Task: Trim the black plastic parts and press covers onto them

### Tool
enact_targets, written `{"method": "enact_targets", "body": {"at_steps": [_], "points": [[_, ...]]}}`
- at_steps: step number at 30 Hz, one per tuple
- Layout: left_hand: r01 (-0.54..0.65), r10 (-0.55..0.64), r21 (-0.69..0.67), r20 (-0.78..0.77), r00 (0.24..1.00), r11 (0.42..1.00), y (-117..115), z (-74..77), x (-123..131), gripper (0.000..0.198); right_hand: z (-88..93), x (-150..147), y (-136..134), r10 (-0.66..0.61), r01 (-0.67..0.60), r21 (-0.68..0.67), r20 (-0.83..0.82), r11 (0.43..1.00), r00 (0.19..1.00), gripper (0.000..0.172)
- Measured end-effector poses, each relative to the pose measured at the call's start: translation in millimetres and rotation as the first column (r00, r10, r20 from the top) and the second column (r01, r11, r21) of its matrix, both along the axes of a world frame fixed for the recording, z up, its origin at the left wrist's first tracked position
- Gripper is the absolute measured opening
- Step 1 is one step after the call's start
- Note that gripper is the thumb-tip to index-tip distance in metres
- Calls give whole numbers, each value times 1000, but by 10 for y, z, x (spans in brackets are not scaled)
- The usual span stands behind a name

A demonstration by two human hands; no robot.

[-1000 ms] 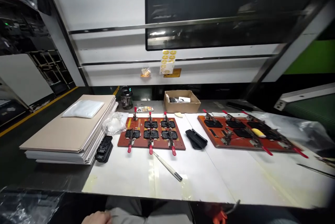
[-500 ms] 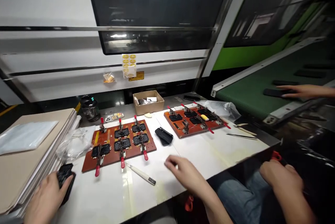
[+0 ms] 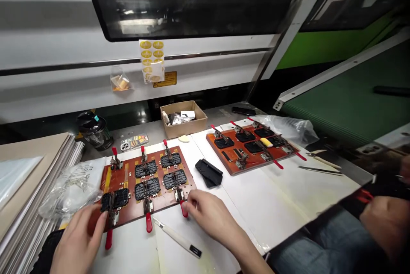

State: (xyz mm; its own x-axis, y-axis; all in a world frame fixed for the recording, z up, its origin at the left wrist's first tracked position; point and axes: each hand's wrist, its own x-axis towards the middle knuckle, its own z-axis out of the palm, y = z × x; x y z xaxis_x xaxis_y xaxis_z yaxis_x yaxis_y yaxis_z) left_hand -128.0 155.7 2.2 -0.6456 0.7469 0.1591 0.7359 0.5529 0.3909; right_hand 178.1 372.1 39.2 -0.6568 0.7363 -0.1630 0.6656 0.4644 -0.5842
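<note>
My right hand (image 3: 209,216) has its thumb and curled forefinger at the red handle (image 3: 183,209) of a toggle clamp at the front right of the left fixture board (image 3: 128,169). My left hand (image 3: 78,237) is at that board's front left corner, thumb and fingers apart, with nothing visible between them. Black plastic parts (image 3: 147,188) lie on the board under metal clamps. A dark object (image 3: 48,250) is partly hidden behind my left hand. Between the boards lies a black moulded piece (image 3: 209,172). A white-handled craft knife (image 3: 177,237) rests in front of the left board.
A second clamp board (image 3: 246,148) stands to the right, with a yellow piece (image 3: 265,142) on it. Behind are a cardboard box (image 3: 184,126) and a dark jar (image 3: 94,131). Stacked card sheets (image 3: 35,180) line the left; a conveyor (image 3: 349,98) and another person's hand (image 3: 384,222) are right.
My left hand has moved right to the board and no longer shows the black part in its grasp. My right hand has moved left to the red clamp handle. The view has tilted down.
</note>
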Motion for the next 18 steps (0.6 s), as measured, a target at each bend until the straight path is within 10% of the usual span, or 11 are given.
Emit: {"method": "enact_targets", "body": {"at_steps": [4,8,18], "points": [[19,-16,-40,56,998,999,602,220,-202,42,-226,47,429,-309,294,274,9,915,951,30],[161,-164,34,203,965,986,942,344,-98,41,-419,191,988,-363,318,265,143,910,921,33],[264,-302,149,531,792,953,409,-64,669,36,-641,237,1076,-449,391,276,194,878,872,34]]}}
